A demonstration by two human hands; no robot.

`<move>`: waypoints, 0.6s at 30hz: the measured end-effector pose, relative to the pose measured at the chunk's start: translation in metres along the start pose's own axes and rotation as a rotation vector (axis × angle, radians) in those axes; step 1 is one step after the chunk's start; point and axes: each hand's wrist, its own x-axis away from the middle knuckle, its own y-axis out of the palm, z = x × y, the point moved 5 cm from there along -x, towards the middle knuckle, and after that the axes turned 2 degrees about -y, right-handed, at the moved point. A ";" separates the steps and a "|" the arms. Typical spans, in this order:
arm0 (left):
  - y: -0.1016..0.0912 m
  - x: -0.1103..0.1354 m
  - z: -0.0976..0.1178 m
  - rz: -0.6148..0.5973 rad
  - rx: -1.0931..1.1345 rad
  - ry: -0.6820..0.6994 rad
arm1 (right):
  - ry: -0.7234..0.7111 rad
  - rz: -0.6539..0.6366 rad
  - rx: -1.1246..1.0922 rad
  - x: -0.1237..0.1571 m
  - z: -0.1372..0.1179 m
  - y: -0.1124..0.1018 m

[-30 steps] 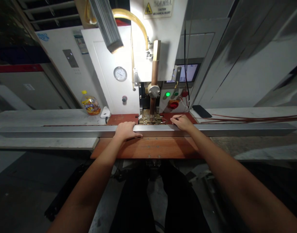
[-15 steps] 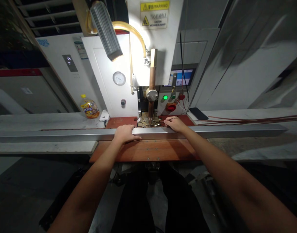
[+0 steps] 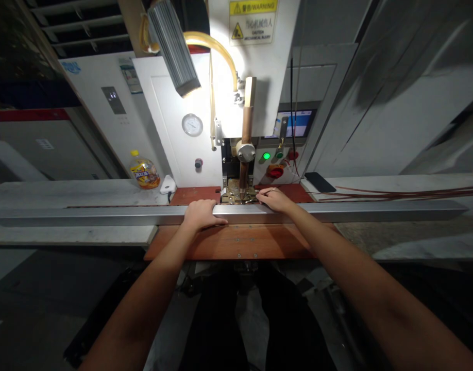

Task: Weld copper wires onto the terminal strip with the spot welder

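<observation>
A long silver metal bar (image 3: 333,208) lies across the bench in front of the machine. My left hand (image 3: 201,212) grips it left of the middle, fingers over the top and thumb along the near side. My right hand (image 3: 274,198) is closed in a pinch just behind the bar, beside the small brass-coloured fixture (image 3: 234,191). What its fingertips hold is too small to make out. Above the fixture stands the machine's upright copper electrode rod (image 3: 243,175), its tip close to my right fingertips.
Thin brown rods (image 3: 406,194) lie on the right, near a black phone (image 3: 320,182). A yellow-capped bottle (image 3: 144,171) and a white device (image 3: 167,184) stand on the left. A reddish-brown board (image 3: 236,242) lies before the bar. A lamp (image 3: 174,49) hangs overhead.
My right hand has moved slightly left, nearer the fixture and electrode tip. My left hand stays on the bar. The whole view has shifted a little.
</observation>
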 end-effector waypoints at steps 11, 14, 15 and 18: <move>0.002 -0.003 -0.001 -0.006 0.033 0.037 | 0.079 0.020 0.136 0.004 0.002 0.003; 0.002 -0.003 -0.002 0.011 0.049 0.069 | 0.075 0.017 0.128 0.004 0.000 0.003; 0.002 -0.003 -0.003 0.017 0.054 0.075 | 0.072 0.016 0.125 0.004 0.000 0.003; -0.001 -0.003 -0.007 0.022 0.098 0.101 | 0.074 0.017 0.123 0.005 -0.001 0.003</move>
